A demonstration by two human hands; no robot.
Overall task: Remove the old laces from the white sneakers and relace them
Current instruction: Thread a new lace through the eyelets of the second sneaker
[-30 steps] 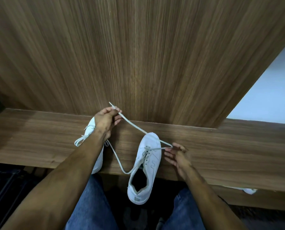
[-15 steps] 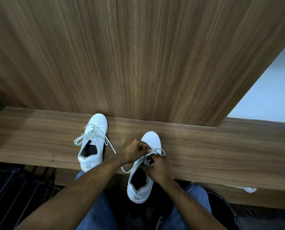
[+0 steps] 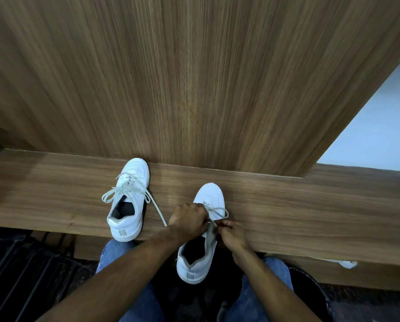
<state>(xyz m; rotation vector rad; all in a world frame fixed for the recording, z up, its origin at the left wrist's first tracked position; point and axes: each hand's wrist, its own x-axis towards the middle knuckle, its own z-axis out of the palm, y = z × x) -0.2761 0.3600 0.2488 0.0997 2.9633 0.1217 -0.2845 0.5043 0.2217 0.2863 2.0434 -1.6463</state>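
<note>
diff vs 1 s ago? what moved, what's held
Both hands came in from a wide stretch of the lace: left hand dropped from up by the left sneaker to the right sneaker, right hand closed in beside it. Both now pinch the lace at its eyelets. Both sneakers stayed put on the wooden ledge.

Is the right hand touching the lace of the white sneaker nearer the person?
Touching. The head view shows the right hand pinching the pale lace beside the near white sneaker.

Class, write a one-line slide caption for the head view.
Both hands, left and right, work the lace of a white sneaker.
</note>
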